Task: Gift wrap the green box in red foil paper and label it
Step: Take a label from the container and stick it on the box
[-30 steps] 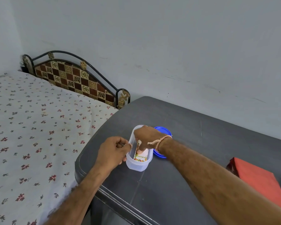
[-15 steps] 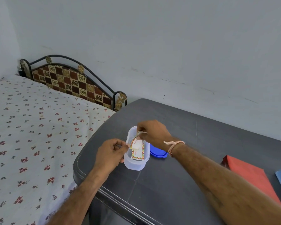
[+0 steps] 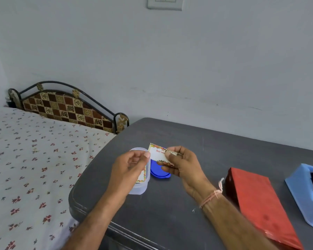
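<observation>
Label card (image 3: 158, 153), printed "Best Wis…", is held above the desk (image 3: 170, 217), clamped at its right end in the thumb-and-finger grip of the right hand (image 3: 182, 166). Left hand (image 3: 129, 166) is seen over the translucent container (image 3: 140, 189), fingers loosely curled, thumb tip just beside the card's left edge; whether its grip is closed on anything cannot be told. Blue lid (image 3: 155, 170) is laid beside the container. Red foil-wrapped box (image 3: 257, 201) is laid on the desk at right, near a blue tape dispenser (image 3: 304, 195)
</observation>
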Available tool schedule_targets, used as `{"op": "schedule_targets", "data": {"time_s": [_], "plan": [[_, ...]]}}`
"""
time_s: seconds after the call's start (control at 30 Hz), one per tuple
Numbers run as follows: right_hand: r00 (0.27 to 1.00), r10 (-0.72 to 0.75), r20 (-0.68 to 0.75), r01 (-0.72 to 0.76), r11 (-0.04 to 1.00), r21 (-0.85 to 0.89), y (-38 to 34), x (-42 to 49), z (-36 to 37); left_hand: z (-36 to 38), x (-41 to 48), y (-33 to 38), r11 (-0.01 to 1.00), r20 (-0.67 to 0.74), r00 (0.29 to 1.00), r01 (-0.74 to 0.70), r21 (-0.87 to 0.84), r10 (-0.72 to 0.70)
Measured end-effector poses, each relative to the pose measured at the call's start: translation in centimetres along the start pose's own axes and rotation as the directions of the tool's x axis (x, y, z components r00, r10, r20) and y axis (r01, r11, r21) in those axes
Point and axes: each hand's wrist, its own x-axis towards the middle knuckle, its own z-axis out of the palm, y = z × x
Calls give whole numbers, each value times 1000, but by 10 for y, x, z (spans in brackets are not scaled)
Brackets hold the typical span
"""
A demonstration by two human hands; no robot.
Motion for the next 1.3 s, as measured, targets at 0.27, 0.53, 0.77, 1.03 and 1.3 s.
{"op": "schedule_targets", "data": {"time_s": [0.27,0.53,0.77,1.03,1.3], "plan": [[993,-89,-75,80,990,-119,4,-58,-68,68,-27,19,1000,244,970,-20,-4,21],[975,-148,-163,126,982,-137,12,-88,-104,109,-51,22,1000,374,927,-1,-7,4],[976,-127,-175,119,991,-58,16,-90,-108,122,-56,21,999,356,934,-52,17,42],[976,-120,-183,123,992,3,19,-86,-108,119,-54,20,915,441,879,316,-251,-183],[978,-124,-170,131,991,31,18,-87,-104,119,-50,18,872,490,841,402,-280,-230]]}}
